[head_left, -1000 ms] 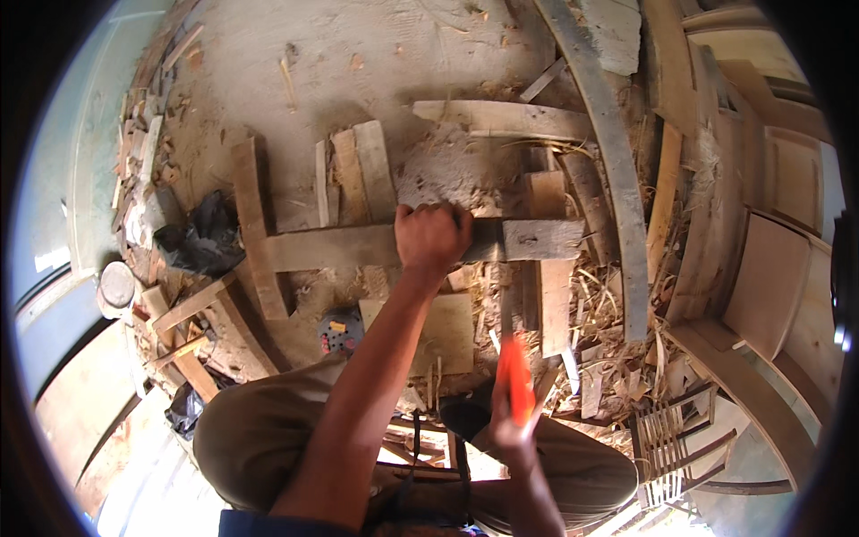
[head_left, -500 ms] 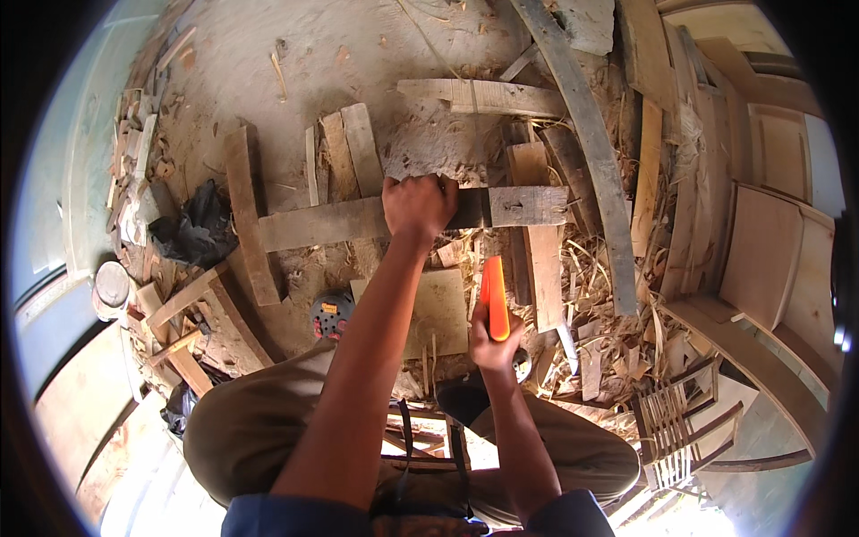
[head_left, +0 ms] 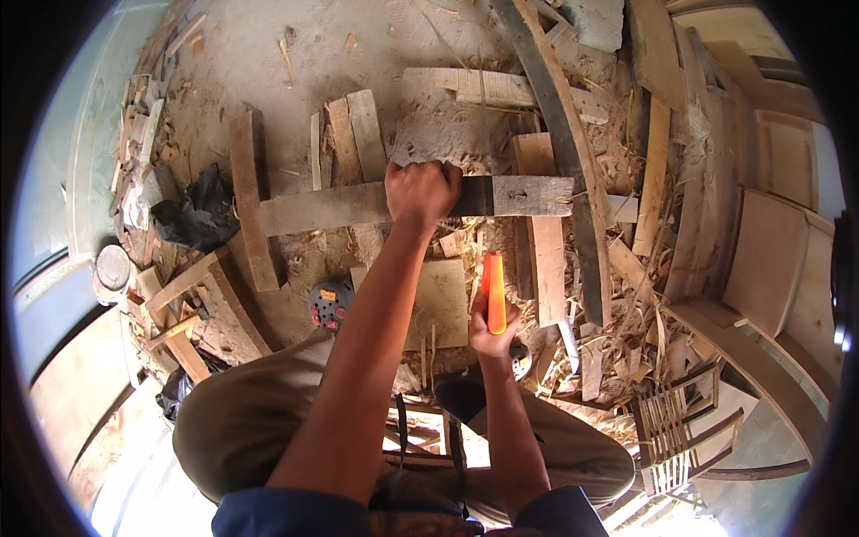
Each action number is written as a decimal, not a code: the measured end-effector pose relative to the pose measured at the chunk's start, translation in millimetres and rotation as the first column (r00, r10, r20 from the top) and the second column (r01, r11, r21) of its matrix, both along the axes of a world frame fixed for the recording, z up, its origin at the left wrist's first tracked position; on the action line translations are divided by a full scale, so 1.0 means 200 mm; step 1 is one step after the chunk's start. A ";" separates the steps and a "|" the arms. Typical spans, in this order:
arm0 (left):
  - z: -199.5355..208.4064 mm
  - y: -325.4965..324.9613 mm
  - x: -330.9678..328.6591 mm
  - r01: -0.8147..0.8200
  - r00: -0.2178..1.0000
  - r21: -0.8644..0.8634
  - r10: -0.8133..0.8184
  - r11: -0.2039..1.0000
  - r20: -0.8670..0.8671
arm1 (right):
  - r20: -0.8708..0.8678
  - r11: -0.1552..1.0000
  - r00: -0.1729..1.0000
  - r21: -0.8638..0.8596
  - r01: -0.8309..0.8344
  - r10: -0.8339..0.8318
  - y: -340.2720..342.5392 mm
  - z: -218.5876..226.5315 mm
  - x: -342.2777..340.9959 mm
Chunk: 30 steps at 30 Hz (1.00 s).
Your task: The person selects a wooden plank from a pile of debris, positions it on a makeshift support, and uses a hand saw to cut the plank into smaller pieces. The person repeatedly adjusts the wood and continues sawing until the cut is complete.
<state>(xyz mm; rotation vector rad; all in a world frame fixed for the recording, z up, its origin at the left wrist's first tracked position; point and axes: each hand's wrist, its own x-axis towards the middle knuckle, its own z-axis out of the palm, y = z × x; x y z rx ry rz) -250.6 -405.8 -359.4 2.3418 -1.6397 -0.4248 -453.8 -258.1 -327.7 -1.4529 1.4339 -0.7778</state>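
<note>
From my remote view, the right hand (head_left: 490, 333) grips an orange-handled tool (head_left: 493, 291) upright, fingers wrapped round it, above a square pale board (head_left: 443, 300). Farther out, the left hand (head_left: 420, 191) clamps a long grey wooden plank (head_left: 358, 204) lying crosswise over sawdust-strewn scrap timbers (head_left: 541, 259).

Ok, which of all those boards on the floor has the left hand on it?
The long horizontal plank with a dark band and a slot near its right end. The left hand grips its middle; the other boards lie untouched.
</note>
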 end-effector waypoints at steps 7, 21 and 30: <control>-0.02 -0.01 -0.04 -0.015 1.000 0.093 0.016 0.996 -0.003 | 0.360 0.952 0.884 0.183 0.247 -0.299 0.49 0.02 -0.25; 0.02 -0.05 0.02 -0.071 0.998 0.142 0.070 0.987 0.011 | 0.094 0.999 0.995 0.031 0.012 -0.014 0.17 0.19 -0.21; 0.04 -0.08 0.04 -0.089 0.996 0.213 0.092 0.973 -0.007 | 0.101 0.998 0.995 0.058 -0.014 0.008 0.18 0.18 -0.23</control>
